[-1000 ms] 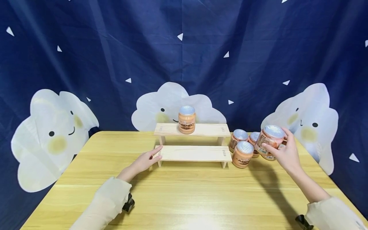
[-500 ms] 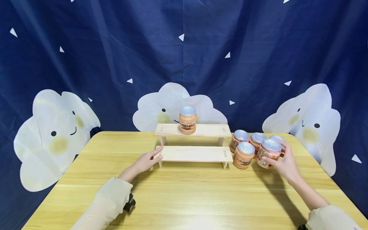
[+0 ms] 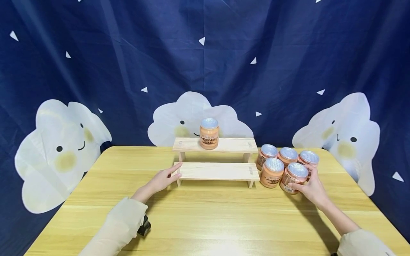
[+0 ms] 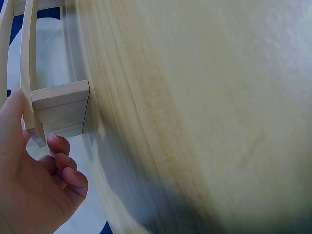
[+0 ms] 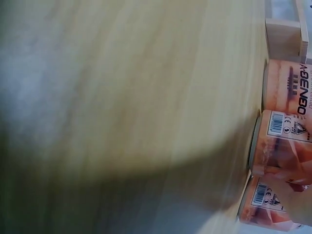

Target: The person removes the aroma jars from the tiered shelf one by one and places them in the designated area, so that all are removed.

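My right hand grips an orange-pink jar with a silver lid, thumb at its front and fingers round its right side. That jar stands upright at the table surface beside another jar lettered A-BENBO. At the left end of the lower tier of a two-step wooden shelf, my left hand holds the board's end. In the left wrist view, one finger lies along the board and the other fingers curl near its end. A single jar stands on the upper tier.
Behind the gripped jar stand three similar jars in a row: a left one, a middle one and a right one. They sit close to the shelf's right end. A blue curtain with cloud prints hangs behind the wooden table.
My right hand has lowered the jar from above the right of the group to the front row, beside the A-BENBO jar. My left hand has stayed at the shelf's end.
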Action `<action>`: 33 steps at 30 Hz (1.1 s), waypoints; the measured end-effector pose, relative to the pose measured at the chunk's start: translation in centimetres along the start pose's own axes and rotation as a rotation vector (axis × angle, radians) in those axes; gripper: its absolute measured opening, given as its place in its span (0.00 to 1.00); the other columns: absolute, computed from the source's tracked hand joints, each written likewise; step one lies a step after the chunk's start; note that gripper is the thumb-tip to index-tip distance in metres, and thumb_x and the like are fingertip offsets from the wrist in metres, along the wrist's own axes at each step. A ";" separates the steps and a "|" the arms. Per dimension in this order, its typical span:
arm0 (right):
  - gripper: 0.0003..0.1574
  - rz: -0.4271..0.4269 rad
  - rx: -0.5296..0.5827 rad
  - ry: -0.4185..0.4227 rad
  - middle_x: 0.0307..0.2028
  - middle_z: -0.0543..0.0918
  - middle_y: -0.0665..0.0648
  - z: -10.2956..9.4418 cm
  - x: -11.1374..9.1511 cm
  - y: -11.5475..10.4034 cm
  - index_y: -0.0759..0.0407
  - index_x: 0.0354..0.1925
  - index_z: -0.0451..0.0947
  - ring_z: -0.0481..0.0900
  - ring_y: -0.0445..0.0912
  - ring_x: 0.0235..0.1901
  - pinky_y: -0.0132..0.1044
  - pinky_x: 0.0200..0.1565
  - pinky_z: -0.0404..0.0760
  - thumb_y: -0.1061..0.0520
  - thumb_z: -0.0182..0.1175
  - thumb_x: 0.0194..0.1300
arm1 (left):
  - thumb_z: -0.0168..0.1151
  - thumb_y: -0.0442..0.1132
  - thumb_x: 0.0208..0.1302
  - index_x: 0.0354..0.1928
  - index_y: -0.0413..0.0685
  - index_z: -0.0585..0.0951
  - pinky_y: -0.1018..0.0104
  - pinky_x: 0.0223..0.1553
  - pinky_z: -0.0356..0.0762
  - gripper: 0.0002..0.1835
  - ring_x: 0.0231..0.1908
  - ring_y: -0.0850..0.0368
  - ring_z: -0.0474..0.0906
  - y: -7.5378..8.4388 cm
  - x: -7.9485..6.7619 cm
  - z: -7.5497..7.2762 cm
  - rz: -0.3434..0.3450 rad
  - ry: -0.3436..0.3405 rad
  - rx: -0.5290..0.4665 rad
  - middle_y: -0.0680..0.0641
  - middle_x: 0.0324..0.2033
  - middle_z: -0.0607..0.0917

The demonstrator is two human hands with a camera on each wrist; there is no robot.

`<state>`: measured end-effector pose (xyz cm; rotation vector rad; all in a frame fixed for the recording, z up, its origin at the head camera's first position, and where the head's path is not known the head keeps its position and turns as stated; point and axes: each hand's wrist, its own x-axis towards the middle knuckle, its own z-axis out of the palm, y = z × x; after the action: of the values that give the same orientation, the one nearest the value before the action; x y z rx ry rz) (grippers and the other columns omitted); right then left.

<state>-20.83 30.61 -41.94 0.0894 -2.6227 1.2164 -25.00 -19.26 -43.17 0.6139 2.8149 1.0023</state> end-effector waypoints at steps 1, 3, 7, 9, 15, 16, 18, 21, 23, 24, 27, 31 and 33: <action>0.52 -0.003 0.008 -0.001 0.50 0.62 0.78 0.0 0.1 0.0 0.77 0.58 0.46 0.64 0.67 0.49 0.59 0.50 0.61 0.66 0.68 0.45 | 0.48 0.52 0.68 0.68 0.46 0.59 0.65 0.27 0.59 0.31 0.17 0.62 0.53 0.0 0.0 0.0 0.001 0.001 0.001 0.43 0.35 0.77; 0.52 -0.009 0.008 -0.002 0.50 0.63 0.77 0.2 0.2 0.0 0.76 0.59 0.46 0.65 0.65 0.49 0.56 0.49 0.62 0.66 0.68 0.46 | 0.48 0.51 0.68 0.68 0.46 0.59 0.65 0.27 0.60 0.31 0.17 0.62 0.53 0.1 0.0 -0.1 0.004 0.002 0.001 0.41 0.39 0.78; 0.51 -0.032 0.014 0.005 0.51 0.63 0.76 0.3 0.5 -0.2 0.75 0.59 0.46 0.64 0.65 0.50 0.55 0.50 0.61 0.66 0.68 0.47 | 0.48 0.51 0.68 0.68 0.46 0.59 0.66 0.26 0.59 0.31 0.17 0.62 0.53 0.2 0.0 -0.1 0.001 0.002 0.001 0.45 0.27 0.75; 0.51 -0.045 0.029 0.003 0.51 0.63 0.76 0.4 0.6 -0.3 0.75 0.59 0.46 0.63 0.65 0.51 0.57 0.51 0.60 0.67 0.67 0.47 | 0.48 0.50 0.68 0.68 0.46 0.58 0.67 0.24 0.58 0.31 0.17 0.62 0.53 0.3 0.0 -0.2 -0.006 0.000 0.000 0.50 0.18 0.64; 0.53 -0.053 0.029 -0.019 0.52 0.61 0.78 0.2 0.5 -0.3 0.76 0.62 0.44 0.62 0.65 0.51 0.54 0.52 0.60 0.65 0.68 0.48 | 0.48 0.51 0.68 0.68 0.46 0.58 0.67 0.23 0.57 0.31 0.16 0.62 0.53 0.3 -0.1 -0.2 -0.002 0.000 0.004 0.52 0.16 0.63; 0.53 -0.068 0.022 -0.010 0.52 0.61 0.78 0.1 0.6 -0.3 0.76 0.62 0.45 0.63 0.62 0.51 0.48 0.52 0.62 0.65 0.68 0.48 | 0.48 0.51 0.68 0.69 0.46 0.58 0.67 0.23 0.57 0.31 0.16 0.62 0.53 0.3 -0.1 -0.2 -0.003 -0.002 0.003 0.50 0.17 0.64; 0.52 -0.113 0.023 0.020 0.50 0.64 0.77 0.0 0.6 -0.3 0.76 0.62 0.47 0.67 0.51 0.47 0.34 0.49 0.66 0.66 0.68 0.48 | 0.48 0.51 0.68 0.68 0.46 0.58 0.66 0.24 0.58 0.31 0.17 0.62 0.53 0.2 -0.1 -0.1 -0.001 0.000 -0.006 0.45 0.25 0.74; 0.49 -0.191 0.061 0.076 0.48 0.66 0.74 -0.3 0.9 -0.9 0.76 0.62 0.50 0.65 0.34 0.43 0.18 0.41 0.63 0.69 0.66 0.48 | 0.48 0.51 0.68 0.69 0.46 0.58 0.65 0.27 0.60 0.31 0.18 0.61 0.53 0.1 -0.1 -0.1 -0.001 0.001 -0.023 0.39 0.49 0.77; 0.47 -0.220 0.095 0.108 0.47 0.67 0.70 -0.4 1.2 -1.5 0.76 0.61 0.51 0.63 0.28 0.41 0.16 0.41 0.63 0.72 0.64 0.48 | 0.48 0.50 0.68 0.68 0.45 0.58 0.64 0.31 0.62 0.31 0.19 0.60 0.55 0.1 -0.1 -0.1 -0.001 0.003 -0.028 0.40 0.59 0.70; 0.46 -0.230 0.111 0.121 0.47 0.67 0.68 -0.5 1.3 -1.9 0.75 0.61 0.51 0.63 0.28 0.42 0.15 0.42 0.63 0.72 0.64 0.49 | 0.48 0.51 0.68 0.69 0.46 0.58 0.63 0.32 0.63 0.31 0.19 0.60 0.56 0.1 -0.1 -0.1 -0.004 0.000 -0.028 0.40 0.60 0.70; 0.45 -0.237 0.133 0.146 0.47 0.65 0.57 -0.8 1.8 -3.2 0.75 0.62 0.51 0.62 0.28 0.45 0.15 0.46 0.63 0.73 0.63 0.50 | 0.48 0.51 0.68 0.69 0.46 0.58 0.59 0.38 0.66 0.31 0.25 0.58 0.65 0.1 -0.1 -0.1 -0.008 0.003 -0.016 0.40 0.62 0.66; 0.44 -0.216 0.137 0.136 0.48 0.65 0.55 -0.9 2.8 -4.9 0.74 0.63 0.51 0.62 0.27 0.45 0.14 0.45 0.63 0.70 0.62 0.53 | 0.47 0.52 0.68 0.69 0.47 0.58 0.55 0.43 0.66 0.31 0.32 0.56 0.70 0.2 -0.1 -0.1 -0.015 0.007 -0.014 0.41 0.63 0.65; 0.43 -0.188 0.166 0.108 0.50 0.64 0.56 -0.6 3.4 -5.7 0.72 0.64 0.50 0.62 0.27 0.45 0.15 0.45 0.64 0.68 0.61 0.56 | 0.47 0.52 0.68 0.69 0.47 0.58 0.56 0.42 0.65 0.31 0.27 0.56 0.68 0.1 -0.1 -0.1 -0.018 0.003 -0.022 0.41 0.64 0.64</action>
<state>-23.09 27.50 -36.51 0.2849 -2.3579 1.3307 -24.86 -19.26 -43.02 0.5847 2.8032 1.0305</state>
